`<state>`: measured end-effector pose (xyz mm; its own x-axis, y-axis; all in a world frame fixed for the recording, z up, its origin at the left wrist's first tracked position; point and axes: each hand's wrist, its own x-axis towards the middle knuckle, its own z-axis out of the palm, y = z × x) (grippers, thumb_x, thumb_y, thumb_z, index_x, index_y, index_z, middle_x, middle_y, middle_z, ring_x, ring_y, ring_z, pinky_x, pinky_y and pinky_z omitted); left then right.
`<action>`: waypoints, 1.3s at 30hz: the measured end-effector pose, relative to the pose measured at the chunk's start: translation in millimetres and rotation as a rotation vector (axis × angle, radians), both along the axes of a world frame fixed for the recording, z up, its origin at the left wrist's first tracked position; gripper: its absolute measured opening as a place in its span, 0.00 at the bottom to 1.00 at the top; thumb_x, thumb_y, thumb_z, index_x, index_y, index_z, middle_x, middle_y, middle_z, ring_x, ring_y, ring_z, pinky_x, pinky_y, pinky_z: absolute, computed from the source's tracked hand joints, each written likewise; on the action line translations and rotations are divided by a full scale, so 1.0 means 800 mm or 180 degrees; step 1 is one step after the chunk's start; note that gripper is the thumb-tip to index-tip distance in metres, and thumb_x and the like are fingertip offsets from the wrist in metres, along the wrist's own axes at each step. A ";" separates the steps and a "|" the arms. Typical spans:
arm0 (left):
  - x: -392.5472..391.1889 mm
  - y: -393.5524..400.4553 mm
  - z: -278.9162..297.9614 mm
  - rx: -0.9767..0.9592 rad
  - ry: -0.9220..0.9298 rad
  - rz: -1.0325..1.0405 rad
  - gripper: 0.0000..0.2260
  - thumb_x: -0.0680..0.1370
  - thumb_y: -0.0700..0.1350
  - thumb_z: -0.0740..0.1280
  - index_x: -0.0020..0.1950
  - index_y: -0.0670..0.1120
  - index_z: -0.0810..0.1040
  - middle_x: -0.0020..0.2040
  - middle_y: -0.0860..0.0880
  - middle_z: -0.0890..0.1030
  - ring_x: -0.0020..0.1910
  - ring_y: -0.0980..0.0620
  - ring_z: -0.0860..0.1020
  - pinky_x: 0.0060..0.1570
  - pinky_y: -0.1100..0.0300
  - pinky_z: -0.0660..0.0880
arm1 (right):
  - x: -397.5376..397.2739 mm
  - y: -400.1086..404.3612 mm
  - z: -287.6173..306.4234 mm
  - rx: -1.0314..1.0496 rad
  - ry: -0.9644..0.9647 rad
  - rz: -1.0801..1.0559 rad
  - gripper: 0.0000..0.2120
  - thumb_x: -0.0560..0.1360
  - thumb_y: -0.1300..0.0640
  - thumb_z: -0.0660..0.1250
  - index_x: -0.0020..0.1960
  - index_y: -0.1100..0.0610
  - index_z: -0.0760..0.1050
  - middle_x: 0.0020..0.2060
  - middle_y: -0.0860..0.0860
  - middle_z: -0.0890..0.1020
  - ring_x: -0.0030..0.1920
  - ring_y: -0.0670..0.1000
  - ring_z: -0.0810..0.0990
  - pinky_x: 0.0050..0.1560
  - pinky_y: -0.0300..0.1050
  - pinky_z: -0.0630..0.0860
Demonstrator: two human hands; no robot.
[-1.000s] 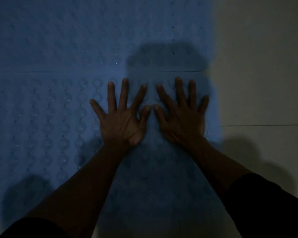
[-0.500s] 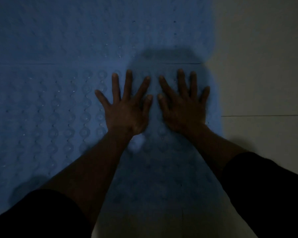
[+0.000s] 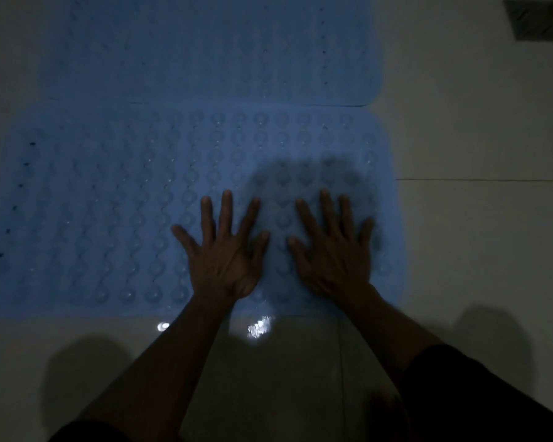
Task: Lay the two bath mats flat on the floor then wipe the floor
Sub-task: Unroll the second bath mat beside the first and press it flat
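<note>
The near bath mat (image 3: 109, 218), blue and studded with suction cups, is laid flat on the pale tiled floor (image 3: 476, 250), and its far edge is met by the second bath mat (image 3: 205, 49), which is spread flat just beyond it. Since a second ago the two palms have been drawn back from the seam between the mats toward the near mat's front edge, and a strip of bare, wet-glinting floor is now shown in front of that edge. The left hand (image 3: 222, 255) and the right hand (image 3: 332, 250) are pressed on the near mat's right end, fingers splayed wide and straight, nothing held; they are set a little farther apart than before. The smoothing pass is judged nearly finished, so the laying step appears done and the wiping is not yet begun. A dark floor drain (image 3: 537, 19) is seen well beyond the near mat's right end.
</note>
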<state>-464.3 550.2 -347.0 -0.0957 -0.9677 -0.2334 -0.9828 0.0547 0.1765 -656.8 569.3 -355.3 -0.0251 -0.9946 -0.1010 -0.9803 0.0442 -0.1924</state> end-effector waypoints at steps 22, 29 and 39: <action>0.000 0.013 0.001 0.0040 -0.0067 0.0125 0.24 0.82 0.67 0.42 0.78 0.70 0.40 0.82 0.52 0.37 0.80 0.43 0.34 0.68 0.22 0.39 | -0.003 0.010 0.002 0.0140 0.0076 0.0091 0.33 0.78 0.30 0.48 0.79 0.38 0.43 0.80 0.49 0.42 0.79 0.56 0.38 0.71 0.75 0.45; 0.003 0.005 0.020 0.0548 -0.0010 0.0081 0.26 0.80 0.69 0.42 0.76 0.72 0.35 0.80 0.54 0.32 0.78 0.44 0.29 0.67 0.22 0.37 | -0.001 0.003 0.026 0.0779 -0.0143 0.0090 0.33 0.77 0.29 0.46 0.77 0.35 0.38 0.79 0.46 0.36 0.79 0.57 0.35 0.72 0.75 0.46; 0.014 -0.025 0.058 0.0472 0.0287 0.0106 0.28 0.82 0.65 0.51 0.81 0.60 0.53 0.82 0.50 0.55 0.80 0.43 0.52 0.68 0.22 0.49 | 0.026 -0.046 0.070 0.0646 0.0034 -0.0002 0.26 0.78 0.39 0.56 0.72 0.50 0.63 0.70 0.58 0.66 0.70 0.64 0.64 0.65 0.65 0.65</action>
